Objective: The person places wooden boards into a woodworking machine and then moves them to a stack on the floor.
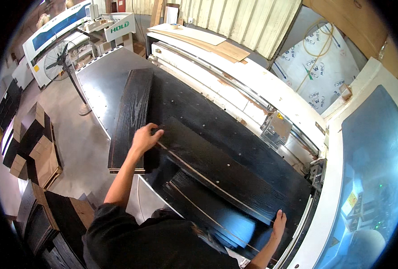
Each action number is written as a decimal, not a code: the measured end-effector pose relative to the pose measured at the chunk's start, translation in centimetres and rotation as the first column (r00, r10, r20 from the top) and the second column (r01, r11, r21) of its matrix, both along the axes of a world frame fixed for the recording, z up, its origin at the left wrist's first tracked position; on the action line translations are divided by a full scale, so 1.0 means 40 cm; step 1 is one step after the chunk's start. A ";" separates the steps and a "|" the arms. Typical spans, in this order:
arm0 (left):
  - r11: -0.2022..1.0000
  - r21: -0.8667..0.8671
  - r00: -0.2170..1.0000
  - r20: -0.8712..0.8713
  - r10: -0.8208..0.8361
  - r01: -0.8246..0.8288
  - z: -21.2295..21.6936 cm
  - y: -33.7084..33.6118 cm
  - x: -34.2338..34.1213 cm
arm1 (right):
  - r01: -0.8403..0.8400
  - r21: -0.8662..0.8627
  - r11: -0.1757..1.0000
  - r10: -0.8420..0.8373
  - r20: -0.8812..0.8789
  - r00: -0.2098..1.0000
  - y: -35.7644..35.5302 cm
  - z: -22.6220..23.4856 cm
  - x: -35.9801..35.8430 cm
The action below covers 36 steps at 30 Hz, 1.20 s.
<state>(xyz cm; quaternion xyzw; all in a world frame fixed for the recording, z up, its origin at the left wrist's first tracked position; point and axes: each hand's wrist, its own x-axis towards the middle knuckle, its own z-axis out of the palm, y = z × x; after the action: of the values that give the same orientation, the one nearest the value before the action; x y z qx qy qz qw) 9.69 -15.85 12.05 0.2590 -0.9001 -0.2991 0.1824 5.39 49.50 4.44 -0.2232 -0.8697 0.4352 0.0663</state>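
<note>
A long black wood-grain panel (pixel 212 172) with a pale near edge lies at a slant across the black machine table (pixel 199 107). My left hand (pixel 147 138) grips its left end, thumb and fingers curled at the corner. At the opposite end, my right hand (pixel 278 223) holds the panel by its right edge. Closer to my body, a stack of similar black panels (pixel 208 213) rests on the table, partly under the held panel's near side. Left of my left hand, another stack of black panels (pixel 131 112) lies lengthwise, its near end at the table edge.
A white machine beam (pixel 253 67) with a rail runs along the table's far side, thin boards (pixel 203 38) on top. A blue-tinted cover (pixel 376 175) stands at right. Leftward are a floor fan (pixel 63 62) and stacked panels (pixel 37 143); more panels (pixel 51 215) sit beside me.
</note>
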 end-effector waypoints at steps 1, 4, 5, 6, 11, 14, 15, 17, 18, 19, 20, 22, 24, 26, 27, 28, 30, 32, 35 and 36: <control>0.997 -0.024 0.997 0.004 0.071 -0.071 0.002 -0.021 0.031 | -0.048 -0.057 0.997 0.049 0.022 0.999 -0.004 -0.021 0.011; 0.977 -0.030 0.978 -0.002 0.210 -0.210 0.008 -0.090 0.112 | -0.169 -0.281 0.945 0.214 0.137 0.967 -0.118 0.028 0.042; 0.976 -0.049 0.977 -0.004 0.214 -0.214 -0.005 -0.117 0.106 | -0.096 -0.276 0.956 0.142 0.148 0.979 -0.130 0.002 0.040; 0.969 -0.078 0.972 -0.002 0.237 -0.236 -0.020 -0.155 0.111 | -0.041 -0.279 0.959 0.089 0.163 0.983 -0.177 -0.010 0.042; 0.959 -0.238 0.987 -0.082 0.140 -0.156 -0.058 -0.196 0.090 | -0.072 -0.460 0.885 0.085 0.006 0.996 -0.468 0.003 0.057; 0.970 -0.217 0.992 -0.074 0.097 -0.111 -0.080 -0.171 0.110 | -0.313 -0.472 0.824 0.347 -0.016 0.938 -0.656 0.030 0.121; 0.972 -0.201 0.992 -0.028 0.122 -0.125 -0.083 -0.166 0.126 | -0.393 -0.600 0.697 0.497 0.009 0.868 -0.705 0.025 0.148; 0.968 -0.197 0.987 0.001 0.160 -0.156 -0.103 -0.187 0.170 | -0.471 -0.807 0.357 0.776 -0.025 0.631 -0.802 0.066 0.212; 0.966 -0.195 0.984 0.015 0.177 -0.170 -0.112 -0.200 0.191 | -0.461 -0.873 0.159 0.879 -0.087 0.468 -0.836 0.117 0.245; 0.962 -0.161 0.973 0.039 0.227 -0.218 -0.119 -0.214 0.205 | -0.478 -0.877 0.057 0.939 -0.115 0.324 -0.855 0.121 0.257; 0.955 -0.168 0.962 0.079 0.261 -0.246 -0.126 -0.222 0.213 | -0.478 -0.877 -0.046 0.974 -0.146 0.174 -0.865 0.123 0.267; 0.932 -0.180 0.927 0.155 0.342 -0.314 -0.134 -0.229 0.234 | -0.576 -0.813 -0.086 0.986 -0.153 0.069 -0.866 0.136 0.274; 0.927 -0.162 0.904 0.220 0.367 -0.337 -0.136 -0.243 0.244 | -0.659 -0.748 -0.075 0.992 -0.124 0.028 -0.852 0.165 0.260; 0.913 -0.157 0.905 0.151 0.399 -0.376 -0.154 -0.271 0.259 | -0.736 -0.675 0.051 0.989 -0.071 0.133 -0.833 0.178 0.249; 0.921 -0.126 0.915 0.122 0.383 -0.369 -0.157 -0.279 0.262 | -0.732 -0.675 0.096 0.981 -0.061 0.184 -0.817 0.162 0.242; 0.921 -0.125 0.917 0.110 0.383 -0.369 -0.162 -0.281 0.258 | -0.725 -0.674 0.140 0.971 -0.050 0.235 -0.803 0.152 0.238; 0.922 -0.123 0.921 0.089 0.379 -0.368 -0.158 -0.281 0.252 | -0.704 -0.687 0.179 0.947 -0.074 0.313 -0.779 0.142 0.237; 0.921 -0.127 0.919 0.105 0.381 -0.368 -0.149 -0.278 0.241 | -0.678 -0.703 0.213 0.924 -0.081 0.374 -0.757 0.138 0.237; 0.921 -0.121 0.915 0.127 0.384 -0.370 -0.136 -0.283 0.222 | -0.669 -0.696 0.260 0.897 -0.084 0.435 -0.732 0.143 0.243; 0.919 -0.126 0.911 0.141 0.388 -0.373 -0.135 -0.286 0.215 | -0.668 -0.692 0.273 0.886 -0.091 0.455 -0.723 0.141 0.246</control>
<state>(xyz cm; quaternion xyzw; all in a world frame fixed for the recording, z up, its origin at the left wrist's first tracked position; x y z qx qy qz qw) 18.29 -27.29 6.64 0.4440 -0.8576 -0.1917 0.1751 15.22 20.60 10.07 0.1659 -0.6527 0.6346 -0.3792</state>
